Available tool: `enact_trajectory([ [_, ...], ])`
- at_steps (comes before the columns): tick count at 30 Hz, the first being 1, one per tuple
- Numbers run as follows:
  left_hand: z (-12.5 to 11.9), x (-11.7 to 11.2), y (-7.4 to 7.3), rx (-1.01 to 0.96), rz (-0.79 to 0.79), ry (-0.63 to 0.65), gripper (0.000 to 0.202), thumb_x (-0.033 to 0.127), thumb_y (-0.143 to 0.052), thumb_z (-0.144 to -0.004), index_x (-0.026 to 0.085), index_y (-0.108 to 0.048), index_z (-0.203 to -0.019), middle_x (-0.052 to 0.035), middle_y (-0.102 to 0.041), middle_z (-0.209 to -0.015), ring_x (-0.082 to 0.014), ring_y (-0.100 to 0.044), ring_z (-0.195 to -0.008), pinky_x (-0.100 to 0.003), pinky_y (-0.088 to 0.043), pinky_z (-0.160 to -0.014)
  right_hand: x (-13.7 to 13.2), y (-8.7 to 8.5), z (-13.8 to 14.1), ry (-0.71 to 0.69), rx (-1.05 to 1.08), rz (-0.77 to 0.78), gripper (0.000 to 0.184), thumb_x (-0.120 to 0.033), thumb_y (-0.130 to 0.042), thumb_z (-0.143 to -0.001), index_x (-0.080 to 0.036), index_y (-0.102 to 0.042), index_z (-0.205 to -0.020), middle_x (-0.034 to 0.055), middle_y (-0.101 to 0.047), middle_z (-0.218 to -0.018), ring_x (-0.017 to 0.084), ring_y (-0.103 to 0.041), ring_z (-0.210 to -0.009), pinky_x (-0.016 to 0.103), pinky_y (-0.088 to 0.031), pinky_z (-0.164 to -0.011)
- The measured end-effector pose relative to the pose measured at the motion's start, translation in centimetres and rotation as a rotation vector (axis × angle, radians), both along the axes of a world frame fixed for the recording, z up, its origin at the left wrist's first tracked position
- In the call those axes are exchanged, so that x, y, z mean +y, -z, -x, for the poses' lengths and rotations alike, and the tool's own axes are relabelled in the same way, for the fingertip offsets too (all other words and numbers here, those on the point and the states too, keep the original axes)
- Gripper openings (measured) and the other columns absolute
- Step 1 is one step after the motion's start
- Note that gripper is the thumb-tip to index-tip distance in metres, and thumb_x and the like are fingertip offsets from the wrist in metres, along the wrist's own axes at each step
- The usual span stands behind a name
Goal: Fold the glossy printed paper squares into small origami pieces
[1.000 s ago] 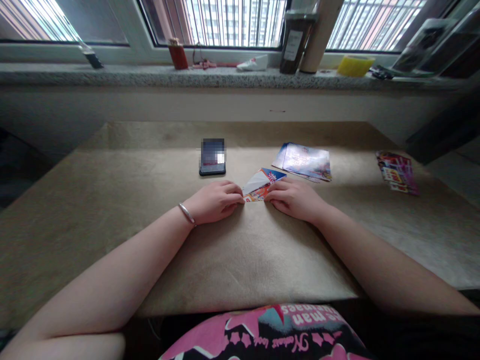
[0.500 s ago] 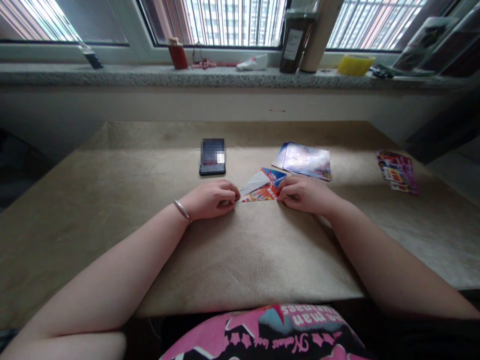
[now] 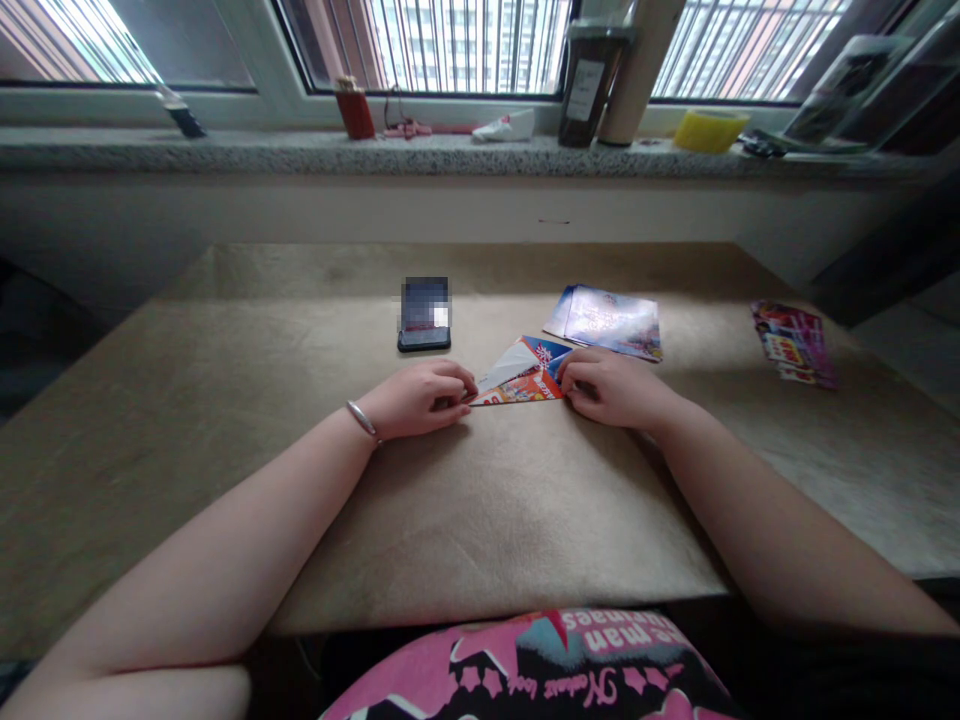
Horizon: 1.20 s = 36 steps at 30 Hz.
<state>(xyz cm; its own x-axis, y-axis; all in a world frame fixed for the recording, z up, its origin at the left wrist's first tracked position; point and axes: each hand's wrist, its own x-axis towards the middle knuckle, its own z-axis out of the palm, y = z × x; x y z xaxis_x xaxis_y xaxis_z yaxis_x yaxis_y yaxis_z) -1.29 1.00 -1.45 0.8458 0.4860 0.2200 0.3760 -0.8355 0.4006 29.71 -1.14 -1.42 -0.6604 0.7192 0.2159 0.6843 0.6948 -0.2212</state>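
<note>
A folded sheet of printed paper [image 3: 525, 375] lies on the table between my hands, coloured white, blue and orange-red. It tapers to a narrow point on the left and is broad on the right. My left hand [image 3: 431, 398] pinches the narrow end between thumb and fingers. With its fingers curled in, my right hand [image 3: 611, 388] grips the broad end near the lower corner. The fingertips cover both ends of the paper.
A phone [image 3: 424, 318] rests on a dark stand beyond my left hand. A stack of printed sheets [image 3: 609, 322] lies behind my right hand, and colourful folded papers [image 3: 795, 343] sit farther right. Along the windowsill [image 3: 262, 152] stand a dark jar [image 3: 589, 90] and yellow tape [image 3: 710, 130].
Both hands keep their hold on the folded paper. My right fingers have shifted slightly right, so a little more of the orange-red flap shows.
</note>
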Motion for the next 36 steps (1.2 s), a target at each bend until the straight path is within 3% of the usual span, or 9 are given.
enact_trajectory([
  [6, -0.3, 0.1, 0.3, -0.04, -0.006, -0.053, 0.019, 0.026, -0.047, -0.09, 0.016, -0.063, -0.091, -0.0087, -0.064, -0.101, -0.0159, -0.06, -0.092, -0.029, -0.051, -0.081, -0.4, -0.1, 1.1, 0.074, -0.038, -0.086, 0.02, -0.033, -0.059, -0.082, -0.02, -0.066, -0.096, 0.0079, -0.067, -0.107, 0.024, -0.06, -0.096, 0.038, -0.049, -0.08],
  [12, -0.3, 0.2, 0.6, 0.053, -0.132, -0.067, 0.033, 0.027, -0.047, -0.091, 0.018, -0.056, -0.122, -0.0105, -0.056, -0.128, -0.0225, -0.05, -0.119, -0.041, -0.043, -0.101, -0.6, 0.1, 1.9, -0.039, 0.038, -0.083, 0.019, -0.022, -0.054, -0.085, -0.024, -0.07, -0.095, 0.0019, -0.07, -0.108, 0.02, -0.061, -0.099, 0.036, -0.048, -0.087],
  [18, -0.2, 0.1, 0.4, 0.099, -0.186, -0.041, 0.029, 0.027, -0.05, -0.089, 0.019, -0.058, -0.116, -0.0085, -0.05, -0.135, -0.024, -0.042, -0.127, -0.045, -0.039, -0.106, -0.4, 0.2, 2.0, -0.086, 0.064, -0.084, 0.022, -0.018, -0.05, -0.087, -0.024, -0.07, -0.094, 0.001, -0.069, -0.11, 0.019, -0.059, -0.105, 0.036, -0.047, -0.091],
  [21, -0.3, -0.1, 0.2, 0.112, -0.157, -0.028, 0.027, 0.027, -0.053, -0.087, 0.018, -0.058, -0.112, -0.0083, -0.052, -0.133, -0.0253, -0.04, -0.129, -0.045, -0.039, -0.105, -0.4, 0.3, 2.2, -0.028, 0.05, -0.082, 0.024, -0.017, -0.048, -0.088, -0.024, -0.07, -0.095, 0.0027, -0.069, -0.112, 0.021, -0.059, -0.104, 0.039, -0.047, -0.09],
  [25, -0.8, -0.7, -0.3, 0.124, -0.118, -0.035, 0.021, 0.028, -0.055, -0.084, 0.017, -0.06, -0.101, -0.0094, -0.059, -0.118, -0.0237, -0.049, -0.118, -0.04, -0.042, -0.101, -0.4, 0.5, 2.6, 0.075, 0.039, -0.101, 0.025, -0.018, -0.048, -0.087, -0.023, -0.069, -0.101, 0.0049, -0.068, -0.113, 0.023, -0.059, -0.102, 0.041, -0.048, -0.089],
  [32, -1.9, -1.9, 0.0, 0.18, -0.136, -0.126, 0.042, 0.042, -0.057, -0.083, 0.018, -0.056, -0.118, -0.0131, -0.047, -0.129, -0.0273, -0.042, -0.124, -0.041, -0.036, -0.106, -0.2, 0.8, 3.3, 0.151, 0.009, -0.109, 0.03, -0.03, -0.046, -0.09, -0.019, -0.067, -0.11, 0.0095, -0.066, -0.114, 0.025, -0.058, -0.104, 0.042, -0.046, -0.092],
  [36, -2.5, -2.3, -0.1, 0.203, -0.134, -0.117, 0.046, 0.049, -0.054, -0.085, 0.017, -0.056, -0.118, -0.0131, -0.05, -0.122, -0.0267, -0.048, -0.113, -0.041, -0.04, -0.1, 0.0, 1.1, 3.5, 0.155, -0.003, -0.081, 0.039, -0.041, -0.046, -0.091, -0.017, -0.063, -0.117, 0.0108, -0.063, -0.12, 0.027, -0.053, -0.113, 0.043, -0.043, -0.099],
])
